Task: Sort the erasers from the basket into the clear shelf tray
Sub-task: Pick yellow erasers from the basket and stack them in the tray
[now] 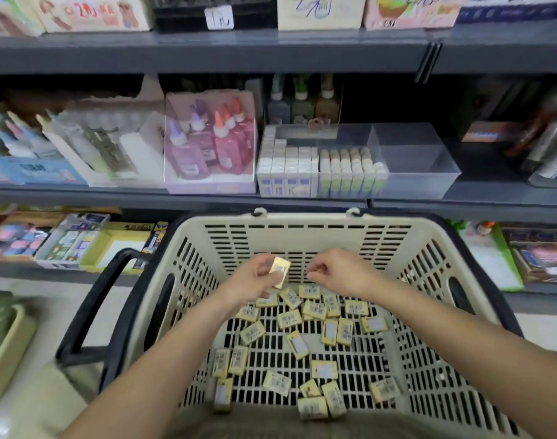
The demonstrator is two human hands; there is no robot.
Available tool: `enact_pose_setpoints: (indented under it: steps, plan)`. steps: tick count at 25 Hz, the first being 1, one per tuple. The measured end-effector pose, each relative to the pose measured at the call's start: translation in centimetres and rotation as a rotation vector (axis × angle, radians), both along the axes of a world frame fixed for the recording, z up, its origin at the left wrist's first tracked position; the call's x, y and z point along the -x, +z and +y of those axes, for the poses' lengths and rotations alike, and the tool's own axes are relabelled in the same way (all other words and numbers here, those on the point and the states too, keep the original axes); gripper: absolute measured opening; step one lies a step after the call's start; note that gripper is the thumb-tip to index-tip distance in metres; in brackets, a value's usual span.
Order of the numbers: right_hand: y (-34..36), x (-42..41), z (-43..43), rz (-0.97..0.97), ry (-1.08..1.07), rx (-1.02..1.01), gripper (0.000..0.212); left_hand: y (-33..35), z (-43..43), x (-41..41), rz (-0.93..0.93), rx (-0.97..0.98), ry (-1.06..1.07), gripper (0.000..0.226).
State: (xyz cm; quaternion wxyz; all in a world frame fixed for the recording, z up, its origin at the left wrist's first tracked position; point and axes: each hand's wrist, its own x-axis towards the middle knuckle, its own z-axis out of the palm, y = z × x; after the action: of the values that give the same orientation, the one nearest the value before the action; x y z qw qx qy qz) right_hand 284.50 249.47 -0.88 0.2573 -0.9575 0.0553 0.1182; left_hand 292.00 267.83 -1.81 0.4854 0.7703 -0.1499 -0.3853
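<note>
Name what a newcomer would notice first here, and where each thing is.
A cream basket fills the lower middle, its floor strewn with small yellow erasers. Above them, the left hand holds one eraser up, the right hand close beside it. The clear tray sits on the shelf behind.
</note>
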Motion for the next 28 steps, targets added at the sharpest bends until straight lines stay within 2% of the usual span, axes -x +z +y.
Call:
enact_pose_setpoints:
  steps: [4,7,9,12,14,16,18,20,23,27,28]
  plan:
    - [-5.7,0.9,0.1,0.211,0.007,0.137,0.018,-3.0,1.0,-0.4,0.195,-0.152,0.076,0.038]
    - [-8.7,2.2,0.3,0.303,0.012,0.214,0.032,-4.3,1.0,-0.3,0.299,-0.139,0.120,0.033]
    - [-9.8,2.5,0.4,0.337,-0.013,0.240,0.043,-4.9,0.6,-0.2,0.321,-0.121,0.131,0.028]
    - [-10.1,2.6,0.3,0.301,0.011,0.266,0.038,-5.3,0.0,0.0,0.354,-0.107,0.140,0.022]
    - [-9.4,2.2,0.3,0.241,0.014,0.103,0.030,-5.5,-0.1,-0.1,0.327,-0.110,0.125,0.016]
    - [-8.3,1.4,0.6,0.228,-0.046,-0.225,0.024,-5.8,-0.1,-0.2,0.320,-0.098,0.155,0.019]
    - [-7.2,0.7,1.2,0.241,-0.065,-0.439,0.031,-6.0,0.0,-0.1,0.433,-0.036,0.208,0.021]
    - [-6.6,0.5,1.6,0.230,-0.087,-0.548,0.032,-6.1,-0.1,0.4,0.557,0.052,0.199,0.022]
    - [-6.3,0.8,1.5,0.190,-0.222,-0.689,0.024,-6.4,-0.6,1.0,0.609,0.102,0.082,0.045]
    - [-6.1,1.3,-0.1,0.286,-0.381,-0.888,0.015,-6.5,-0.7,1.4,0.573,0.064,0.060,0.042]
    - [-6.3,1.5,-0.7,0.314,-0.413,-0.851,0.013,-6.7,-0.7,1.4,0.562,0.051,0.073,0.039]
